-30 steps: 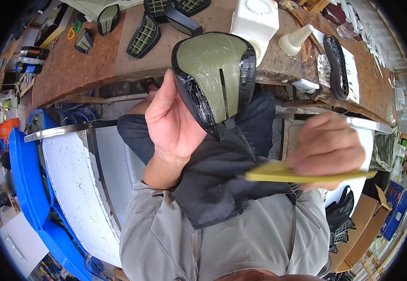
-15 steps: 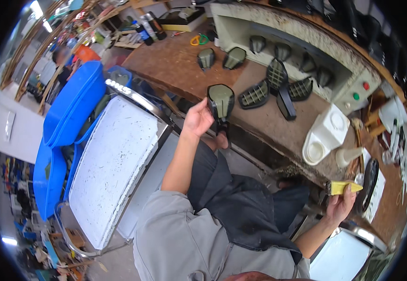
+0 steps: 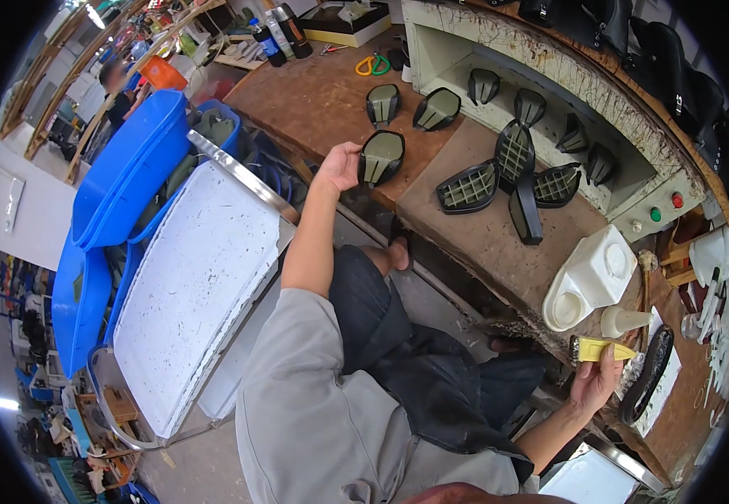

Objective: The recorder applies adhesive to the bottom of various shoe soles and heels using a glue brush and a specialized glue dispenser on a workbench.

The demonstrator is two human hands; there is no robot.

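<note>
My left hand [image 3: 341,165] grips the left edge of a cupped pad [image 3: 382,158], olive green with a black rim. The pad is at the bench's front edge; whether it touches the top I cannot tell. At the right, my right hand [image 3: 596,380] pinches a flat yellow brush [image 3: 603,349] with dark bristles pointing left. Behind the held pad lie two similar pads, one green-faced pad [image 3: 383,104] and another pad [image 3: 437,109]. A cluster of black pieces [image 3: 516,153] with green gridded insides lies on the bench's middle.
A cream metal box [image 3: 432,42] with an open front shelters several more pads. Right of the cluster stand a white plastic holder [image 3: 587,277] and a nozzle [image 3: 623,322]. A black oval brush [image 3: 648,374] lies farther right. Blue bins [image 3: 133,160] and a white board [image 3: 196,294] are left.
My left hand has carried the pad farther away and slightly left, to the bench edge beside the other pads. My right hand still holds the yellow brush, a little lower and left.
</note>
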